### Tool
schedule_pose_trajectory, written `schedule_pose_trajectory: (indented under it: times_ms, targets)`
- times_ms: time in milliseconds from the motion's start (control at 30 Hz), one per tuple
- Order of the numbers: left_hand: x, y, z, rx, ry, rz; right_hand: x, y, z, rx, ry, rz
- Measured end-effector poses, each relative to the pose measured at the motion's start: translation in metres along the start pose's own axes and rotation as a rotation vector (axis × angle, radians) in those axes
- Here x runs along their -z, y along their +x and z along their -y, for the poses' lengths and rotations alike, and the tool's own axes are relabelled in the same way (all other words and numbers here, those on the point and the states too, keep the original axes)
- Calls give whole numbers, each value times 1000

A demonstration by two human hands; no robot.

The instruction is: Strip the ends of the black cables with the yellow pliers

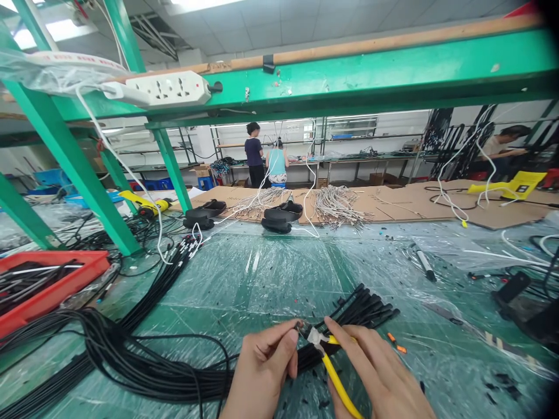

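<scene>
My right hand (379,366) is wrapped round the yellow handles of a pair of cutting pliers (334,378). Their metal jaws meet the tip of a thin wire end just beyond my left fingertips. My left hand (268,361) pinches that black cable (299,326) between thumb and forefinger; much of it is hidden behind my fingers. Under and behind both hands runs a thick bundle of black cables (157,366), and its capped ends (371,305) fan out beyond my right hand. Two small orange pieces (396,343) lie on the table to the right.
A red bin (94,270) with cables stands at left. Another cable bundle (170,273) lies behind it. Two black clamp-like holders (279,216) and heaps of grey cables (340,203) rest at the back. A power strip (170,89) hangs on the green frame. People work farther off.
</scene>
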State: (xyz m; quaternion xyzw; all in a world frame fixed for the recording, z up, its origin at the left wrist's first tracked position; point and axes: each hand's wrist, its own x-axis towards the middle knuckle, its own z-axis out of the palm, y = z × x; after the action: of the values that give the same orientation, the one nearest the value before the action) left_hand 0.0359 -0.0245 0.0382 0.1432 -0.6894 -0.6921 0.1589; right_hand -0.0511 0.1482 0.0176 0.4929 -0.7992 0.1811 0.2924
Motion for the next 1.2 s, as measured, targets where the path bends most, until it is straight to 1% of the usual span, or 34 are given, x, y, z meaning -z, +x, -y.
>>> schedule_pose_trajectory:
  times_ms: [133, 233, 433, 533, 633, 800, 933, 1000, 1067, 1133, 1200]
  targets:
    - [0, 0, 4, -56, 84, -7, 0, 0, 1, 2, -52, 18]
    - [0, -1, 5, -82, 140, 11, -1, 0, 1, 14, -75, 21]
    - [-1, -2, 4, -109, 176, 13, -3, 0, 0, 24, -96, 30]
    - [-2, -3, 2, -97, 179, -3, -3, -2, 0, 32, -58, 54]
    - [-3, -2, 1, -89, 166, -15, -5, -5, -2, 15, 8, 104]
    - [-3, -1, 4, -62, 138, -28, -7, -8, -4, -25, 157, 156]
    - [-4, 1, 6, -1, 47, -31, -4, -4, -2, -153, 418, 209]
    - [-4, 2, 5, 45, -37, -45, -3, -1, -1, -228, 502, 200]
    - [-5, 3, 3, 69, -118, -33, -4, 1, -1, -256, 489, 148]
    - [-6, 3, 2, 71, -190, 9, -4, 2, 0, -229, 418, 106]
    - [-6, 3, 1, 59, -232, 27, -3, 2, 0, -186, 343, 100]
